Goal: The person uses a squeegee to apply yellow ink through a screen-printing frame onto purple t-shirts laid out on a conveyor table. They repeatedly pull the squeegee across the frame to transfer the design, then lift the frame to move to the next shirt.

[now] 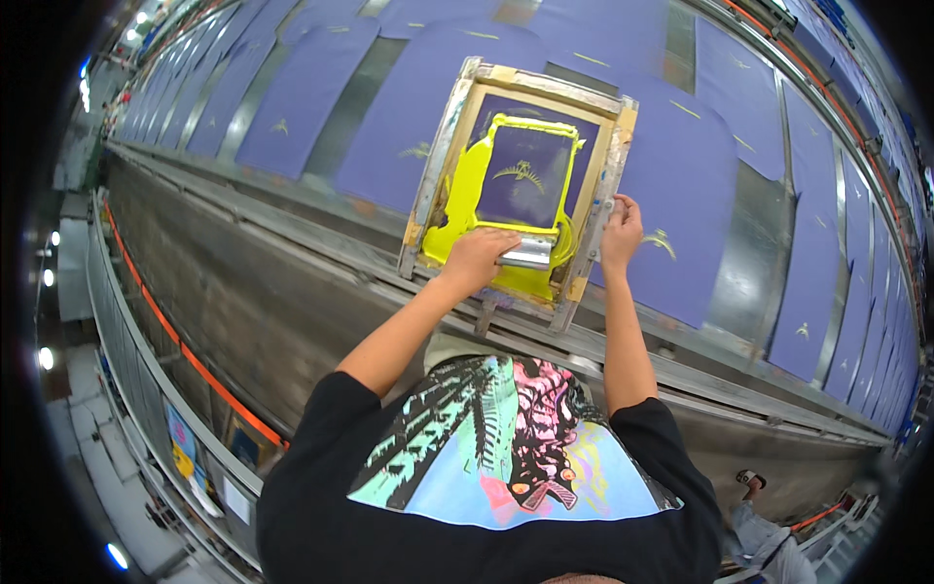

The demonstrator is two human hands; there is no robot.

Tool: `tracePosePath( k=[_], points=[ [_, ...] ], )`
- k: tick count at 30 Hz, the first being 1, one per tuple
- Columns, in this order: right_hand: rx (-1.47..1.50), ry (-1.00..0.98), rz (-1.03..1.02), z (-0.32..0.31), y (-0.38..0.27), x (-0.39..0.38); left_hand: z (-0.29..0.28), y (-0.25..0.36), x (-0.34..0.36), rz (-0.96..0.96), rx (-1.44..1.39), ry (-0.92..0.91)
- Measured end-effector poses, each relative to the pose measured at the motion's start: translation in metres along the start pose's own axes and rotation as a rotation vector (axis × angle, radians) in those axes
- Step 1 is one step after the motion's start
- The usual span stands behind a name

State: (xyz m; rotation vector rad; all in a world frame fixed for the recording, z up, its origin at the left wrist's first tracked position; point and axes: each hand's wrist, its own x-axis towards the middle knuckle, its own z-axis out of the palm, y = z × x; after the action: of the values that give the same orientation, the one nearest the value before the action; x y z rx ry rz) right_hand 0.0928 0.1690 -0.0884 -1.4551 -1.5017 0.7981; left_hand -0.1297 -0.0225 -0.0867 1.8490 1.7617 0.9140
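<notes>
A screen printing frame (617,146) lies on a purple fabric panel (681,234) spread over the long table. Bright yellow ink (471,180) is pooled thickly along the left side and near end of its mesh. A small yellow motif (522,176) shows through the middle of the mesh. My left hand (471,263) is closed around a squeegee (527,252) with a silver metal holder, resting across the near end of the mesh; its blade is hidden. At the frame's right edge, my right hand (621,234) has its fingers curled onto the side bar.
Several more purple panels (306,92) lie along the metal table, some with small yellow prints. A metal rail (370,280) runs along its near edge. An orange strip (175,336) lines the aisle at left. Another person (769,535) is at the lower right.
</notes>
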Motion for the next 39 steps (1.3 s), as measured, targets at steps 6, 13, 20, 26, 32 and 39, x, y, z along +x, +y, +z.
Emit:
tracePosePath(
  k=[6, 13, 20, 26, 32, 39],
  points=[
    [-0.035, -0.065, 0.015, 0.128, -0.012, -0.060, -0.053, -0.101, -0.047, -0.127, 0.055, 0.026],
    [-0.150, -0.073, -0.003, 0.149, -0.003, -0.068, -0.038, -0.137, -0.086, -0.134, 0.080, 0.084],
    [-0.093, -0.064, -0.025, -0.170, 0.021, 0.119, 0.103, 0.184, 0.046, -0.010, 0.354, 0.125],
    [-0.145, -0.084, 0.042, -0.163, 0.044, 0.154, 0.074, 0.106, 0.258, -0.416, 0.187, -0.075],
    [-0.089, -0.080, 0.003, -0.160, 0.081, 0.207, 0.098, 0.075, 0.366, -0.296, 0.385, -0.005],
    [-0.066, -0.039, 0.017, -0.182, 0.088, 0.215, 0.159, 0.133, 0.247, 0.006, 0.239, 0.178]
  ],
)
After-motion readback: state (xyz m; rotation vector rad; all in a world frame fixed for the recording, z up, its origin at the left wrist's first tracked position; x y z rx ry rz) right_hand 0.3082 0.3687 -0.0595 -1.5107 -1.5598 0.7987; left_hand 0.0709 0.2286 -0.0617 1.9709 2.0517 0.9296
